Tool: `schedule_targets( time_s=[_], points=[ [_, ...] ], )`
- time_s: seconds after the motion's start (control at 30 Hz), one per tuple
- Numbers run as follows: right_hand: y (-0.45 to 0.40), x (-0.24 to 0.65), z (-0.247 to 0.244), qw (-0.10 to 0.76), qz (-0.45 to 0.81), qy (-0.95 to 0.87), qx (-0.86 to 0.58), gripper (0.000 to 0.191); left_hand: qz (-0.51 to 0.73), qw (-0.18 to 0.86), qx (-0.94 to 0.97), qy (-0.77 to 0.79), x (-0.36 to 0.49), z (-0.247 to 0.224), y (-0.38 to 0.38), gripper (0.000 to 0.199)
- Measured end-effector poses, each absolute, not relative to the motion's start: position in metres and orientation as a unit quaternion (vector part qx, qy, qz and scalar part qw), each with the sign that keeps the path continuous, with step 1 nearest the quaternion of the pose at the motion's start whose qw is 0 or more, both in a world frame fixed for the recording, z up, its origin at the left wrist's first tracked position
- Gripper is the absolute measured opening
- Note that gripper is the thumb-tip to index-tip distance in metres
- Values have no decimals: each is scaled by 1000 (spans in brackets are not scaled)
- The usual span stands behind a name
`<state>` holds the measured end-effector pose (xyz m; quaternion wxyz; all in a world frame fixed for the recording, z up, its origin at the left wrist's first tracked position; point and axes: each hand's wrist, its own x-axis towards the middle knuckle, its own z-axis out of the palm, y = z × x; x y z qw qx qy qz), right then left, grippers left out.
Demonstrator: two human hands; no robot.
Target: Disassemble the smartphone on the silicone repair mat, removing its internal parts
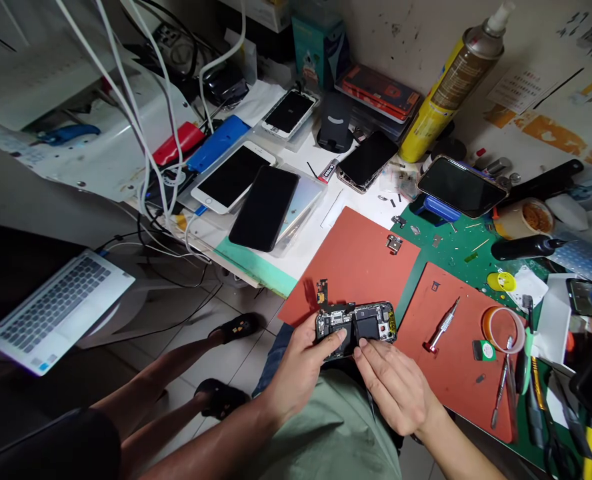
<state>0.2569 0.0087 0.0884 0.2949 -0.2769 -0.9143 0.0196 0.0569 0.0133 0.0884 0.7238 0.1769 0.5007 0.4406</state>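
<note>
My left hand (306,363) grips an opened smartphone (333,323) from its left end, with the thumb lying over its inside. The phone's circuit boards and dark battery show, and a small flex part (322,291) sticks up at its upper left corner. Fingers of my right hand (393,387) pinch a thin dark tool (356,330) whose tip reaches the middle of the phone. Its other end pokes out below the hand; its exact kind is hard to make out. Both hands are above my lap, at the edge of a red-brown mat (346,260).
Small metal parts (395,244) lie on the mat. A second mat (439,300) carries a screwdriver (442,327) and a tape roll (501,330). Several phones, including a black one (263,208), lie behind. A spray can (451,80) stands at the back. Another person's legs (176,373) are left.
</note>
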Motion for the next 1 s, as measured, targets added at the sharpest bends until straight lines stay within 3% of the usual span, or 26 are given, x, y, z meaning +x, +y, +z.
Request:
schedule_targets(
  time_s=[0.2, 0.43, 0.8, 1.0],
  points=[
    [4, 255, 81, 324, 26, -903, -280, 37, 443, 721, 181, 500, 56, 87, 12, 30],
    [14, 265, 99, 368, 199, -842, -342, 39, 442, 732, 167, 491, 57, 86, 12, 35],
    [43, 266, 124, 299, 246, -863, -324, 47, 440, 728, 174, 497, 56, 84, 11, 32],
    [54, 261, 137, 247, 255, -879, -319, 38, 452, 724, 174, 492, 58, 82, 10, 33]
  ],
)
